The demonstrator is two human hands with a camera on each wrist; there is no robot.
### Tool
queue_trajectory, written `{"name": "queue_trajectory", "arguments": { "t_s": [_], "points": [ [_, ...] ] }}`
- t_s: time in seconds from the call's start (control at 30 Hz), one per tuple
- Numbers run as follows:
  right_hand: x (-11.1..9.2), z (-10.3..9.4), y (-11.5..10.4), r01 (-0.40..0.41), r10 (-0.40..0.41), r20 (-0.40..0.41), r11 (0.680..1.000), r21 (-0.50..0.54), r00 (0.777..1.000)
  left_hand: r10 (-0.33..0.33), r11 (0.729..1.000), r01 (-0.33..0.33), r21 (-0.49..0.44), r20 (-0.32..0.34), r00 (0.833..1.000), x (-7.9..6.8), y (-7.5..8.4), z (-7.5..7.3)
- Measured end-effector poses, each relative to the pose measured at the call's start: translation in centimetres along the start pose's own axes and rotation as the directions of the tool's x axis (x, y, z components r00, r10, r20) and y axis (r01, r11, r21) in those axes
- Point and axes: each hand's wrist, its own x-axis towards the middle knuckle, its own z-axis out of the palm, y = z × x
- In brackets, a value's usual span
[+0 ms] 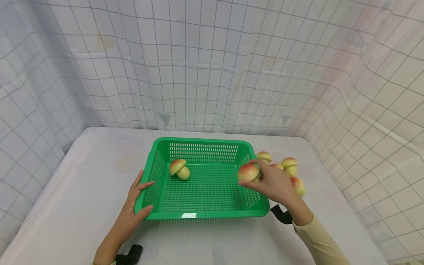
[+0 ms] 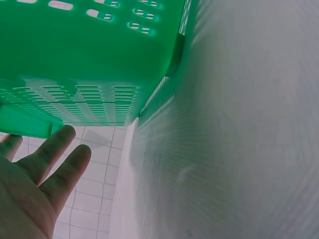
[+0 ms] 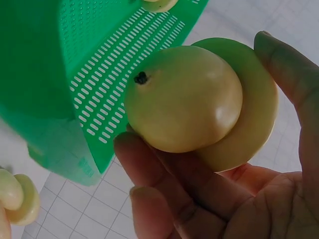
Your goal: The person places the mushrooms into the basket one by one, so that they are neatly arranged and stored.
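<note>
A green plastic basket [image 1: 202, 215] with slotted walls stands on the white-covered table. Inside it, toward the left, lies one toy mushroom [image 1: 177, 167] with a red-and-yellow cap. My right hand [image 1: 276, 183] pinches another toy mushroom [image 1: 248, 172] between thumb and fingers, over the basket's right rim. The right wrist view shows this mushroom's rounded pale stem [image 3: 184, 99], with a dark spot at its end. On the basket's left rim rests my left hand [image 1: 132, 206], its fingers extended and spread. In the left wrist view, those fingers [image 2: 67, 172] reach along the basket's outer side.
Several more toy mushrooms sit right of the basket, among them one at the back [image 1: 290, 165] and one lying nearer [image 1: 298, 186]; my right hand partly covers this group. White grid-patterned curtains [image 1: 205, 73] surround the table [image 1: 92, 173] behind and at both sides.
</note>
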Motion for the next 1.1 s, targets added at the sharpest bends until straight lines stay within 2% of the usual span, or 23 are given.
{"name": "queue_trajectory", "arguments": {
  "t_s": [0.17,0.47,0.73,1.1],
  "points": [
    [0.5,-0.1,-0.5,0.042,-0.042,0.039,0.999,-0.012,0.998,0.009,1.000,-0.009,-0.008,0.001,1.000,0.0,-0.1,0.0],
    [1.8,-0.4,-1.3,0.066,-0.061,0.173,0.998,-0.021,0.983,0.004,1.000,-0.004,0.001,-0.003,1.000,0.1,0.1,0.0],
    [3.4,0.0,-2.5,0.102,-0.107,0.221,0.994,0.034,0.969,-0.011,1.000,0.011,0.018,-0.011,1.000,0.0,0.1,0.0],
    [6.0,1.3,-2.9,0.135,-0.136,0.269,0.991,0.022,0.954,-0.031,0.999,0.031,0.026,-0.020,0.999,0.0,0.0,0.0]
  ]
}}
